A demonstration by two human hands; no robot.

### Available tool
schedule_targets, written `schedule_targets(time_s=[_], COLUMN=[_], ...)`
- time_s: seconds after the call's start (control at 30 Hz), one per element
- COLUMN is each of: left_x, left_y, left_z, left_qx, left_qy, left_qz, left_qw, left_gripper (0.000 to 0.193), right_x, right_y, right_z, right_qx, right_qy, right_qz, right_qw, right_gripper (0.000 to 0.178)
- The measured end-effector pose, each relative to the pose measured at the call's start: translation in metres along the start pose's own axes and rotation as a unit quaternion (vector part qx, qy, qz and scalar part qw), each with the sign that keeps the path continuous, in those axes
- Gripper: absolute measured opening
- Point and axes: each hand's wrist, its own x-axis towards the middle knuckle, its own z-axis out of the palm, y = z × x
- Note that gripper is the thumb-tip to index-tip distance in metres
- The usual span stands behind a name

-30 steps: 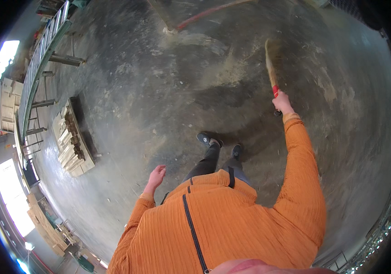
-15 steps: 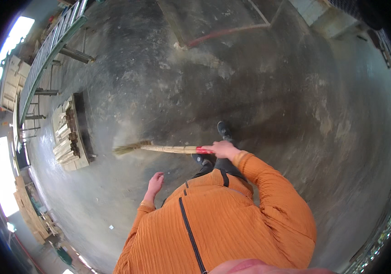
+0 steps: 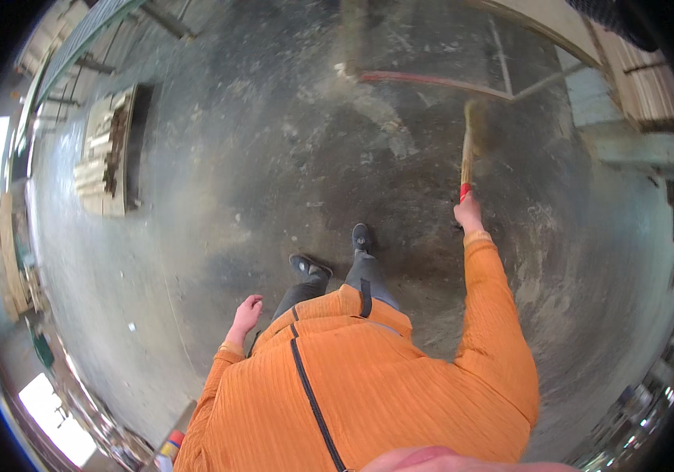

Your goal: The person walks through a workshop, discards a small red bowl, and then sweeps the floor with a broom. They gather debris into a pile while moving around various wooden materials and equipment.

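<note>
Broom (image 3: 467,149) action on a dusty concrete floor (image 3: 219,197), seen from straight above. Right hand (image 3: 469,212) is stretched out in front with its fingers wrapped tight round the red end of the broom's handle, arm nearly straight in an orange ribbed sleeve (image 3: 494,315). From that grip the pale wooden stick runs up and away from the person, and the straw-coloured bristle head sits at the far end, low against the floor, kinda blurred so can't make out much detail there.

Left hand (image 3: 247,308) hangs down by the person's side holding nothing, fingers loosely curled and not touching anything. It's well apart from the broom.

Two dark shoes (image 3: 335,252) stand on the floor between the hands, left one angled out a bit, right one pointing ahead toward the broom side.

Other stuff around: a long reddish bar (image 3: 431,81) lying on the floor beyond the bristles, with a pale streak of dust or debris near its left end. Off to the left there's a stack of light wooden planks (image 3: 105,153), well away from everything else. Wooden boards (image 3: 644,79) along the upper right edge.
</note>
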Motion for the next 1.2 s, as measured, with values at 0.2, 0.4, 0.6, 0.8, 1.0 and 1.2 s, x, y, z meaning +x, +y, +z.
schedule_targets(time_s=[0.2,0.4,0.6,0.8,1.0,1.2], left_x=[-0.05,-0.078,-0.074,-0.105,-0.122,-0.096], left_y=[-0.055,-0.131,-0.213,-0.327,-0.415,-0.425], left_z=[-0.009,-0.017,-0.058,-0.175,-0.234,-0.251], left_qx=[-0.033,-0.057,-0.279,-0.233,-0.408,-0.353], left_qy=[0.053,0.099,0.091,0.199,0.339,0.208], left_qz=[-0.118,-0.151,-0.15,-0.23,-0.272,-0.288], left_qw=[0.991,0.982,0.944,0.924,0.803,0.865], left_gripper=[0.03,0.029,0.029,0.029,0.028,0.029], right_x=[-0.016,-0.11,-0.235,-0.394,-0.439,-0.374], right_y=[-0.125,-0.281,-0.466,-0.638,-0.697,-0.765], right_z=[0.054,0.105,0.199,0.286,0.281,0.236], right_qx=[-0.017,-0.103,-0.189,-0.079,-0.074,-0.029], right_qy=[-0.154,-0.235,-0.271,-0.342,-0.266,-0.083], right_qz=[-0.089,-0.223,-0.411,-0.529,-0.598,-0.549], right_qw=[0.984,0.941,0.85,0.773,0.753,0.831], right_gripper=[0.039,0.055,0.053,0.04,0.053,0.052])
